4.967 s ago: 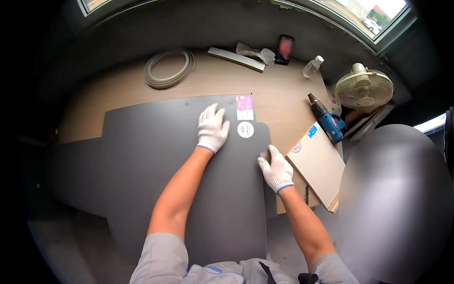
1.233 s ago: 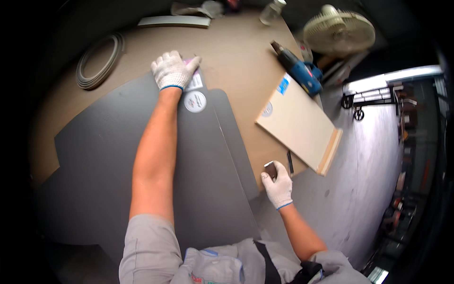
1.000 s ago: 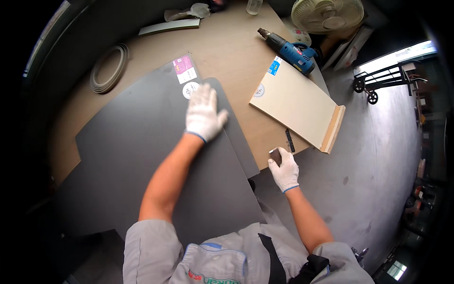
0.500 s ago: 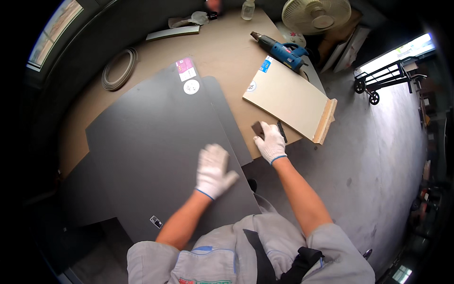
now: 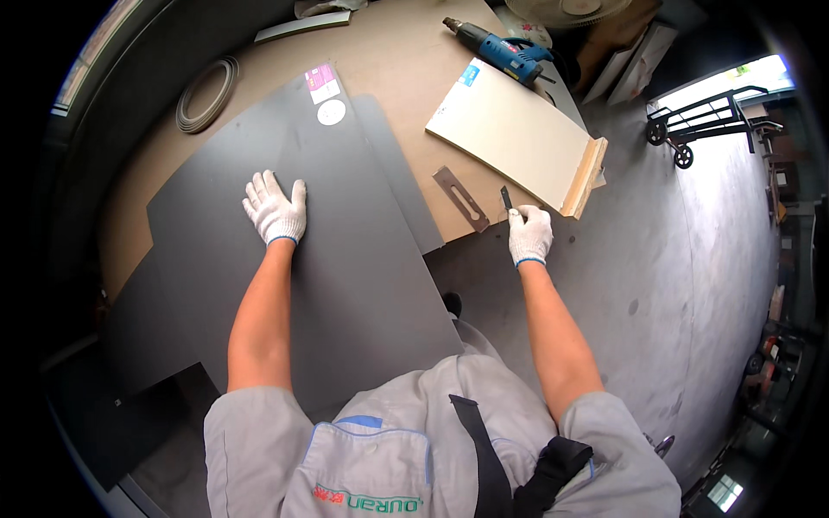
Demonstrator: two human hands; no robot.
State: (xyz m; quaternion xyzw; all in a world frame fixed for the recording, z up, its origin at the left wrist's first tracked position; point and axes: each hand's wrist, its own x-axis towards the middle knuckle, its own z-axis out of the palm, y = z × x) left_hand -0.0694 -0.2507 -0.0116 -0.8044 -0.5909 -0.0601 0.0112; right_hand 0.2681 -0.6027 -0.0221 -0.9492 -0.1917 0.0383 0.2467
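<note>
My left hand (image 5: 275, 207), in a white knitted glove, lies flat with spread fingers on a large dark grey panel (image 5: 363, 285). My gloved right hand (image 5: 529, 233) is closed around the lower end of a slim black tool that looks like a utility knife (image 5: 507, 199), just off the table's near right edge. Left of that hand lies a brown flat piece with a long slot (image 5: 461, 200). Beyond my right hand is a cream board (image 5: 509, 138) with a wooden strip (image 5: 585, 179) at its near right end.
A blue heat gun (image 5: 496, 50) rests behind the cream board on the brown table (image 5: 393, 78). A coiled band (image 5: 207, 95) sits at the far left. The fan (image 5: 570, 7) stands at the back, and a black hand cart (image 5: 708, 125) stands on the floor at right.
My left hand has moved forward and left across the grey panel, now lying flat. My right hand has let go of the brown slotted piece and taken hold of the black utility knife.
</note>
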